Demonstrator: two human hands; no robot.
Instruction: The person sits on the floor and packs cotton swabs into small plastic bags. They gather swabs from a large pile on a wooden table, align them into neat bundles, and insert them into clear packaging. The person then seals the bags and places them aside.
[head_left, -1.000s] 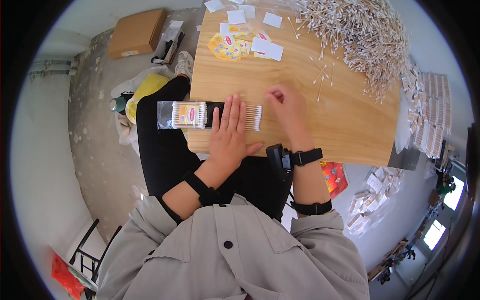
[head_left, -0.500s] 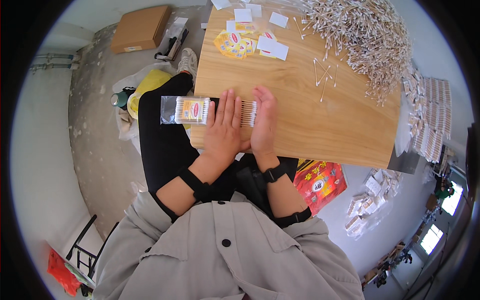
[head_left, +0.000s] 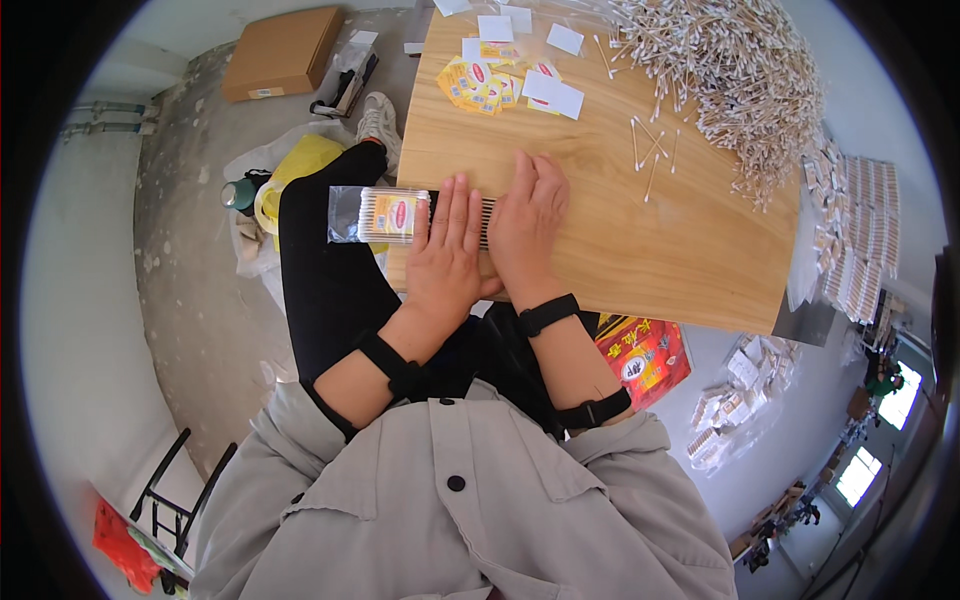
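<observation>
A clear bag of cotton swabs [head_left: 394, 214] with a yellow and white card lies at the table's left edge, its loose plastic end sticking out past the edge. Flat across the bag rests my left hand [head_left: 446, 250], fingers straight and pointing away from me. My right hand [head_left: 524, 228] is palm down over the right end of the swabs, fingers slightly bent, hiding that end. A narrow strip of swab sticks shows between the two hands. Farther back on the table are yellow and white cards [head_left: 482, 85] and a large heap of loose cotton swabs [head_left: 735, 80].
Several stray swabs [head_left: 648, 155] lie on the wooden table [head_left: 600, 240] before the heap. Packed swabs [head_left: 865, 230] are stacked beyond its right edge, with more bags [head_left: 745, 400] below. A cardboard box [head_left: 283, 52] and a yellow bag [head_left: 305, 165] stand on the floor at left.
My right hand has turned from standing on its edge to palm down and now covers more of the swabs' right end. The left hand stays flat on the bag.
</observation>
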